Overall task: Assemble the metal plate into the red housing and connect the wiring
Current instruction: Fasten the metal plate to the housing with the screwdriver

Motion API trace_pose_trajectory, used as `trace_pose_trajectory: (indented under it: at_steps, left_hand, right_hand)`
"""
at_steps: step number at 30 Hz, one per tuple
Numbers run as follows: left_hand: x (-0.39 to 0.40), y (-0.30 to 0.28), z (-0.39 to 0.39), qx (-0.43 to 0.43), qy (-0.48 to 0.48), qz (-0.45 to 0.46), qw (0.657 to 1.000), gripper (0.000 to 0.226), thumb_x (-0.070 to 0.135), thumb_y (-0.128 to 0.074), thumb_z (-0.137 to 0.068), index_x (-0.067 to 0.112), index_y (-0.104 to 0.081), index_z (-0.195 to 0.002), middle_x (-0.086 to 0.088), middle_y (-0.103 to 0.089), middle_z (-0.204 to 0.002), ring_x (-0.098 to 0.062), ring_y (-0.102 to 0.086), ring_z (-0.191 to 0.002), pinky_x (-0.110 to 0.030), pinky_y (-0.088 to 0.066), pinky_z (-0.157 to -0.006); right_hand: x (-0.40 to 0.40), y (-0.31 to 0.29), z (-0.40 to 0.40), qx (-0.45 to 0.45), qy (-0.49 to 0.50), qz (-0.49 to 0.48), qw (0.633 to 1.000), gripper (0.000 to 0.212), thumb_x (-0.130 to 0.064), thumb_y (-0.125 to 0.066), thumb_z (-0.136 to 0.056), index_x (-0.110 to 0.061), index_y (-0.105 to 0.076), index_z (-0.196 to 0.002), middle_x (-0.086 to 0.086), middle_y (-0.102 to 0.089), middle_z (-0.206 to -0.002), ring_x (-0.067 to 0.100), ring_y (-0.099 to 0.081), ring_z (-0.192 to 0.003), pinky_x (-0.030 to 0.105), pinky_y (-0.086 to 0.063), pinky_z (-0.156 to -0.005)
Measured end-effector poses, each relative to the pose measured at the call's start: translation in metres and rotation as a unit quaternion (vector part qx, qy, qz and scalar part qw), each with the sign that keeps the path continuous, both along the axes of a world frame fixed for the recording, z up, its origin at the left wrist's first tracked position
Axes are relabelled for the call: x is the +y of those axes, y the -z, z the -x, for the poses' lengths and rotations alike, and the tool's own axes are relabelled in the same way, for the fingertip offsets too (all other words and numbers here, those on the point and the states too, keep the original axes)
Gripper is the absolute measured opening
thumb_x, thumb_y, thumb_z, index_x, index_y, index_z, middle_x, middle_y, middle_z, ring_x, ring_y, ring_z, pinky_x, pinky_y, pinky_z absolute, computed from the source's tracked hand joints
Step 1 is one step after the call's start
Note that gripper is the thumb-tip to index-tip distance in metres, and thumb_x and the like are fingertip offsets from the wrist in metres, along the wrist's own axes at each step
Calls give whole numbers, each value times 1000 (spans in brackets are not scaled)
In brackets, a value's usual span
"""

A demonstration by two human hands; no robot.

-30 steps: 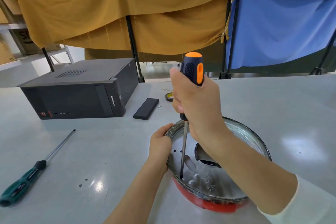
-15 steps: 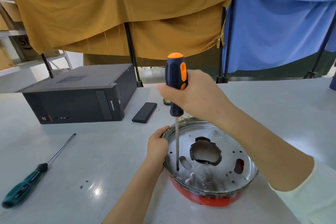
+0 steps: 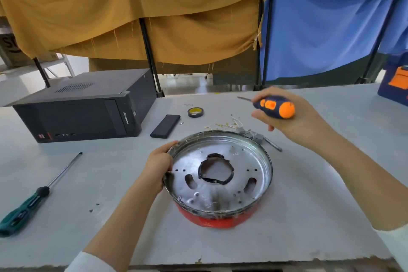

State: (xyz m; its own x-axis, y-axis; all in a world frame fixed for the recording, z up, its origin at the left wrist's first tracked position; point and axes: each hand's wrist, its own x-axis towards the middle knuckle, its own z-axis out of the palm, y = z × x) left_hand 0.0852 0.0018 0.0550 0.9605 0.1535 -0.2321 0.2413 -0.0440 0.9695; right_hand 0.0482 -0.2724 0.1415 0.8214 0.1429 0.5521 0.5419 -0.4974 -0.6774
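The left hand (image 3: pixel 157 164) is gripping the rim of the metal plate (image 3: pixel 220 174), seated in the red housing (image 3: pixel 212 219) on the desk (image 3: pixel 88 183), likely steadying it, while the right hand (image 3: pixel 287 115) is clasping the orange-and-blue screwdriver (image 3: pixel 273 107) well above.

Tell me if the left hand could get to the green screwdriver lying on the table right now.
Probably not yet: the left hand grips the metal plate rim. Once it lets go, bare table lies between it and the green screwdriver.
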Motion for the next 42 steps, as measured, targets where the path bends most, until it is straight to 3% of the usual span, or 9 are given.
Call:
trace_pose_trajectory:
  at_steps: [4,8,15,24,29,32,38,40,42]
  left_hand:
    - [2,3,0,12,5,-19,1000,76,-20,-24,-66,30,-72,-96,-2,-70,-81,-25,-63,-72,-32,-50,-66]
    - [3,6,-2,17,-1,-24,1000,74,-19,-25,-66,32,-72,-94,-1,-70,-78,-24,-62,-69,-30,-49,-62]
    - [3,7,-7,22,-4,-48,999,78,-17,-26,-68,28,-69,-114,-6,-67,-92,-29,-57,-82,-39,-47,-79]
    - [5,12,-12,28,-7,-52,998,77,-16,-27,-68,32,-70,-111,-9,-67,-98,-30,-56,-87,-45,-50,-87]
    - [3,10,-15,29,1,-46,999,78,-16,-27,-67,34,-70,-108,-3,-68,-94,-27,-61,-80,-36,-55,-76]
    - [2,9,-13,33,11,-41,999,77,-15,-28,-66,35,-70,-106,0,-68,-89,-24,-61,-76,-27,-54,-63]
    - [3,9,-11,33,14,2,999,75,-15,-27,-62,34,-74,-94,1,-74,-83,-21,-65,-72,-25,-55,-59]
    - [2,7,-9,33,13,1,999,76,-15,-27,-62,33,-74,-97,-1,-73,-88,-23,-65,-75,-28,-56,-62]
    - [2,6,-7,25,13,3,1000,78,-15,-27,-62,33,-73,-101,-1,-73,-88,-23,-65,-74,-28,-56,-60]
  right_hand:
    - [-44,63,-16,34,126,179,975,33,-11,-63,-83,-35,-59,-105,-7,-56,-97,19,-57,-89,39,-49,-75]
    - [-82,105,-26,65,179,314,930,48,-7,-55,-78,-45,-48,-108,-11,-40,-94,21,-52,-77,28,-35,-55]
    - [-121,132,-44,101,179,461,863,57,-5,-51,-69,-47,-38,-106,-12,-31,-90,10,-42,-58,23,-20,-46]
    - [-124,141,-58,128,146,497,846,54,-10,-49,-72,-48,-38,-108,-19,-26,-88,5,-42,-64,19,-19,-46]
    - [-123,135,-56,159,178,494,836,69,-9,-44,-70,-56,-25,-117,-11,-36,-85,-1,-40,-58,23,-22,-44]
    - [-123,132,-60,180,208,471,838,66,-9,-46,-75,-48,-27,-125,-12,-35,-84,6,-44,-61,25,-26,-46]
    - [-108,114,-60,283,224,454,814,48,-6,-40,-86,-29,-45,-128,-2,-44,-93,23,-50,-83,32,-41,-63]
    - [-95,108,-53,244,253,460,815,42,-11,-37,-92,-26,-42,-132,2,-43,-102,25,-50,-83,31,-38,-60]
    - [-75,101,-46,182,251,412,857,31,-24,-34,-99,-21,-49,-125,7,-49,-108,27,-54,-89,33,-43,-67]
